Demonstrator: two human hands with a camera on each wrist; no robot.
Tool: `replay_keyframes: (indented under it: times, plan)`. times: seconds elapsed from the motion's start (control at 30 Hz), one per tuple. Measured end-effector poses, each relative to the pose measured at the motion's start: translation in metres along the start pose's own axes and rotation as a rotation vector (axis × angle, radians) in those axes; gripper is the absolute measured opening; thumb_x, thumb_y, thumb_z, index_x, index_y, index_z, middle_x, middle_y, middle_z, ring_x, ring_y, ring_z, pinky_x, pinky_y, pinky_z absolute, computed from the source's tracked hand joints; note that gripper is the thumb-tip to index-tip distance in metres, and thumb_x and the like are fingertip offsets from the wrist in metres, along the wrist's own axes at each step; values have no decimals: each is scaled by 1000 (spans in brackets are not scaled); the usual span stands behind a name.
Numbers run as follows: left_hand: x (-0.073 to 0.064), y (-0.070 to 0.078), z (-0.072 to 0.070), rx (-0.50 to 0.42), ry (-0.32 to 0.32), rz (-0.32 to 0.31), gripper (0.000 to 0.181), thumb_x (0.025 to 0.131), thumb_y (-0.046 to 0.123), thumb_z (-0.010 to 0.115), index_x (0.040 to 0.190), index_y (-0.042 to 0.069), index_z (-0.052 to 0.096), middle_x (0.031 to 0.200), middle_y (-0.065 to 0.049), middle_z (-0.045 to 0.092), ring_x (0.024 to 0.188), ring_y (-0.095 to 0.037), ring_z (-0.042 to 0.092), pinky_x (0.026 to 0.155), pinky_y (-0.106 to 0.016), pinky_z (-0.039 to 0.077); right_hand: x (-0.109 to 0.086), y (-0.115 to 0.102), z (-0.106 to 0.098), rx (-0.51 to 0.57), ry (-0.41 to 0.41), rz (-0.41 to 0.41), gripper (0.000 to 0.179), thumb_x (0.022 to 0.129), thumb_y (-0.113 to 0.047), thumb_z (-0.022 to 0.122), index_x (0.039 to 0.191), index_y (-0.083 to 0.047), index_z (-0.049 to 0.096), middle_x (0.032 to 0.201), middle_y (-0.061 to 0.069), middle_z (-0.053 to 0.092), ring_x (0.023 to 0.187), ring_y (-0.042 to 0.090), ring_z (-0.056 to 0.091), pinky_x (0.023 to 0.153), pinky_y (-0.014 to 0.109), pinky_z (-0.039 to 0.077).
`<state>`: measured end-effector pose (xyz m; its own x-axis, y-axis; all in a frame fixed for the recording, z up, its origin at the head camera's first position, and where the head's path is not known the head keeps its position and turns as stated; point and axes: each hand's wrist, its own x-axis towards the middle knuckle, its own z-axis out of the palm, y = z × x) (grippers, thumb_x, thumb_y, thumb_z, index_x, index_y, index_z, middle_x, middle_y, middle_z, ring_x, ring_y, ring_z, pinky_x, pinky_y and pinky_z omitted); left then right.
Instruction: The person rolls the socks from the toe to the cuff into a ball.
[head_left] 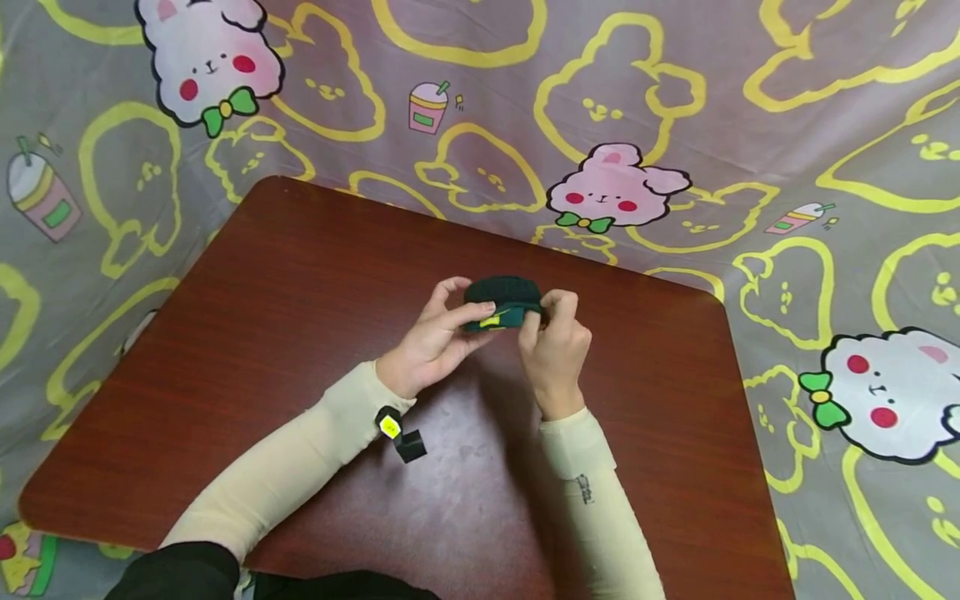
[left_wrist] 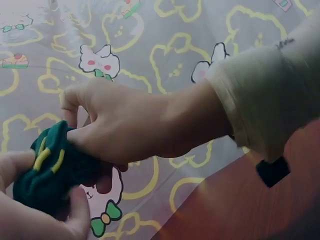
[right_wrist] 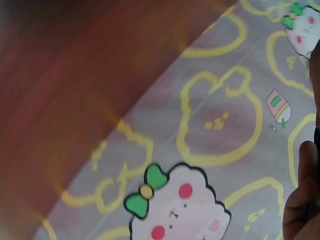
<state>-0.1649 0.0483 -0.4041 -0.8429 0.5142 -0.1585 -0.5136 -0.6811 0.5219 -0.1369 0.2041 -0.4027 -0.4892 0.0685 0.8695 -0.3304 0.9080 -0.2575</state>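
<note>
A small dark green bundle of soft cloth (head_left: 504, 292) with yellow marks is held between both hands above the table. It looks like a rolled-up sock. My left hand (head_left: 429, 343) grips its left side, the thumb lying across the front and the fingers behind and below. From the right, my right hand (head_left: 557, 350) pinches the bundle's edge with bent fingers. In the left wrist view, the green cloth (left_wrist: 42, 187) shows folds and yellow bands, and the right thumb goes in at a fold. Only part of the right hand (right_wrist: 301, 200) shows at the edge of the right wrist view.
The brown wooden table (head_left: 300, 275) lies beneath the hands. A patterned curtain (head_left: 495, 100) with yellow outlines and cartoon animals hangs round its back and sides. A small black strap (head_left: 408, 446) hangs from the left wrist.
</note>
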Motion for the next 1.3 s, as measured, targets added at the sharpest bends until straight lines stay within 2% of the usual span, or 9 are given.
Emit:
replay_keyframes:
  times: [0.13,0.27,0.43,0.67,0.77,0.9,1.0,1.17,1.3]
  plan:
    - [0,1,0,68,-164,81,58,86,-6,57,135,22,42,131,-17,39,100,-31,56,84,-45,44,2,-4,-1,162,35,122,9,74,0,50,83,-1,47,53,3,57,37,8,41,35,25,32]
    - [-3,2,3,304,-268,260,60,78,-12,63,131,11,45,127,-17,42,104,-33,54,82,-45,46,5,-8,-2,182,51,60,7,75,-1,53,79,-1,47,51,4,53,38,11,43,37,26,34]
    - [-8,1,10,537,-213,493,54,72,-13,69,120,-3,45,119,-17,47,106,-32,51,77,-40,49,4,-13,-1,152,43,-17,7,75,-1,54,77,-1,47,51,5,49,37,12,41,36,26,32]
    - [2,3,13,578,-26,681,49,65,-20,70,108,-7,49,107,-16,54,95,-28,57,70,-36,51,2,-22,2,119,-15,-40,7,77,0,53,79,-2,46,49,2,48,34,10,35,33,25,28]
    - [7,4,14,613,-1,719,47,66,-18,71,107,-7,51,107,-16,54,95,-27,57,70,-36,51,-1,-23,4,102,-57,-35,5,79,-1,51,80,-3,47,47,1,46,34,8,32,33,25,27]
    - [7,6,12,855,-2,763,45,68,-6,76,109,-2,58,110,-14,52,102,-20,51,81,-33,46,-6,-20,4,41,-117,17,5,79,-3,50,83,-3,46,47,0,44,33,8,28,33,26,25]
    - [3,10,9,986,-54,766,50,68,-1,78,115,0,59,118,-13,48,110,-19,44,85,-31,44,-8,-15,2,7,-158,51,8,79,-7,51,86,-3,48,49,0,47,33,8,32,34,27,28]
    - [1,16,2,878,-201,640,56,75,-8,69,127,-5,50,136,-15,36,122,-22,41,83,-34,47,-5,-5,0,153,-245,101,17,81,-14,56,92,-2,52,69,5,62,52,12,58,46,29,46]
    - [8,19,-4,883,-225,537,52,80,-8,63,130,-5,47,141,-15,29,127,-23,34,88,-33,43,-6,3,1,129,-350,133,41,76,-27,68,106,-4,51,110,7,60,80,19,62,60,35,50]
